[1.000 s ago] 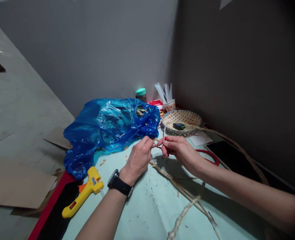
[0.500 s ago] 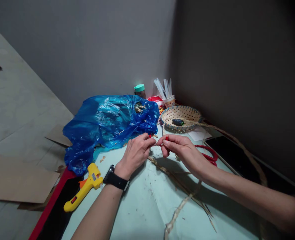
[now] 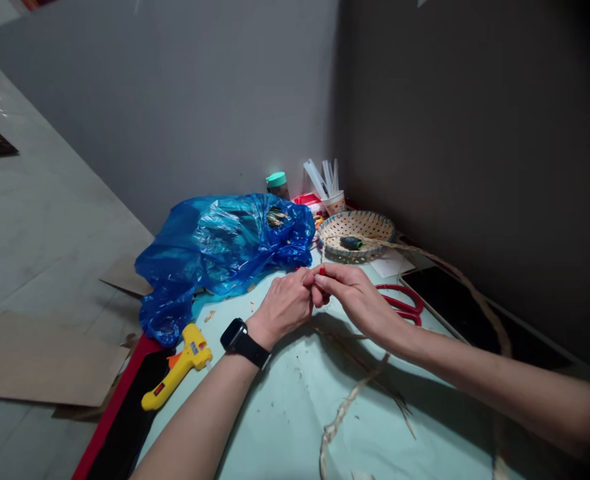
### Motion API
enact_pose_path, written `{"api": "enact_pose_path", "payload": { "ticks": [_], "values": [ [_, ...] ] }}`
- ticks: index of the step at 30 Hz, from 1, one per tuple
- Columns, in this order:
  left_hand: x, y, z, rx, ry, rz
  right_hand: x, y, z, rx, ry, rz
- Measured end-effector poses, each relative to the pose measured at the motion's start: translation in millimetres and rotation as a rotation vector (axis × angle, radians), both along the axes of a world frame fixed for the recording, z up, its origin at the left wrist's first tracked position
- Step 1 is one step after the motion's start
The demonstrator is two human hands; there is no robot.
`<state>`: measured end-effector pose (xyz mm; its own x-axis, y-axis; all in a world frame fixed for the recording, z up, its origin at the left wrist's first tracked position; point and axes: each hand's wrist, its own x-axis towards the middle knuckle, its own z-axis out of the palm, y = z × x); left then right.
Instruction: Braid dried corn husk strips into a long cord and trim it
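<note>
Head view: left hand [image 3: 287, 305] and right hand [image 3: 353, 293] meeting, fingertips pinched closed, any held piece hidden; pale twisted plant-fibre cord [image 3: 329, 433] at six o'clock. Light, even tension probably best.

The touching fingers [image 3: 329, 283] hide what lies between them, and the bottom edge cuts the cord [image 3: 331, 430].

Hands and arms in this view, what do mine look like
Your left hand has a watch at the wrist, with a dark rounded-rectangle face and black band. Your right hand has no glove or watch. Neither forearm shows a sleeve. A red spot at the right fingers is too small to identify.
</note>
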<state>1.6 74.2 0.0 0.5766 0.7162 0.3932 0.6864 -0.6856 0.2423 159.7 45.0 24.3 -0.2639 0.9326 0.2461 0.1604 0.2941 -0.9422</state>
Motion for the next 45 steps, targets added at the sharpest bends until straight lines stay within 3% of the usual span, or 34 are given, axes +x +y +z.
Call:
{"api": "enact_pose_path", "payload": {
  "ticks": [6,9,14,18,21,26,29,33,35,38,40,42,45],
  "values": [
    [-7,-9,3.6,-0.278,-0.117,0.026,3,-18,-8.6,0.016,-0.017,-0.01],
    [-11,-9,7.7,-0.338,-0.215,0.002,4,-22,-9.8,0.016,0.021,-0.02],
    [-10,3,9.6,-0.435,-0.552,0.018,8,-4,-5.4,-0.051,0.198,-0.005],
    [-6,19,4.2,-0.522,-0.675,0.06,15,17,-2.2,-0.093,0.288,0.01],
    [-3,26,1.0,-0.588,-0.736,0.075,22,26,1.2,-0.008,0.04,-0.038],
    [4,27,3.1,-0.677,-0.746,0.055,26,28,16.7,0.63,-0.793,-0.216],
    [5,26,3.2,-0.685,-0.739,0.039,20,29,21.5,0.789,-1.105,-0.145],
    [2,26,4.0,-0.685,-0.701,0.047,12,37,18.8,0.804,-1.238,-0.039],
    [-2,23,9.5,-0.679,-0.691,0.072,12,42,17.9,0.72,-1.272,0.013],
    [-11,8,24.8,-0.53,-0.647,0.205,17,47,19.7,0.547,-1.28,0.005],
    [-20,-8,34.6,-0.242,-0.33,0.468,23,50,22.5,0.451,-1.236,-0.007],
    [-26,-26,38.8,-0.308,-0.011,0.576,30,52,25.5,0.37,-1.181,0.046],
    [-23,-47,31.6,-0.458,0.199,0.601,36,49,28.3,0.291,-1.088,0.184]
  ]
}}
